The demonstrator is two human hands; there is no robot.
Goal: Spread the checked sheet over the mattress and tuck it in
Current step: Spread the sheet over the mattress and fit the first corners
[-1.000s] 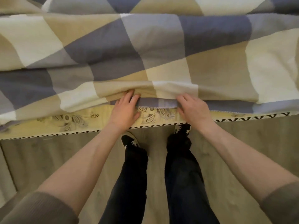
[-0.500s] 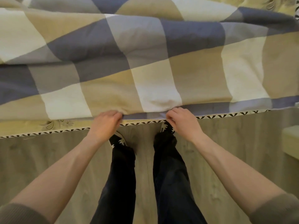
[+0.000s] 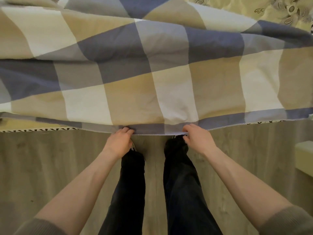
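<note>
The checked sheet (image 3: 152, 73), in blue, tan and white squares, lies over the mattress (image 3: 279, 9), whose pale flowered top shows bare at the far right. The sheet's stitched hem hangs just past the near mattress edge. My left hand (image 3: 119, 141) grips that hem from below, fingers curled round the cloth. A short way to the right, my right hand (image 3: 197, 139) pinches the same hem. The stretch of hem between both hands is pulled straight.
A strip of the mattress side with black zigzag trim (image 3: 33, 128) shows at the left under the hem. My legs (image 3: 155, 184) in dark trousers stand on a wooden floor (image 3: 50, 167) close to the bed. A pale piece of furniture (image 3: 304, 158) sits at the right edge.
Both hands went from lying flat on the sheet to gripping its hem, and have pulled it toward me, past the mattress edge. More bare mattress shows at the far right.
</note>
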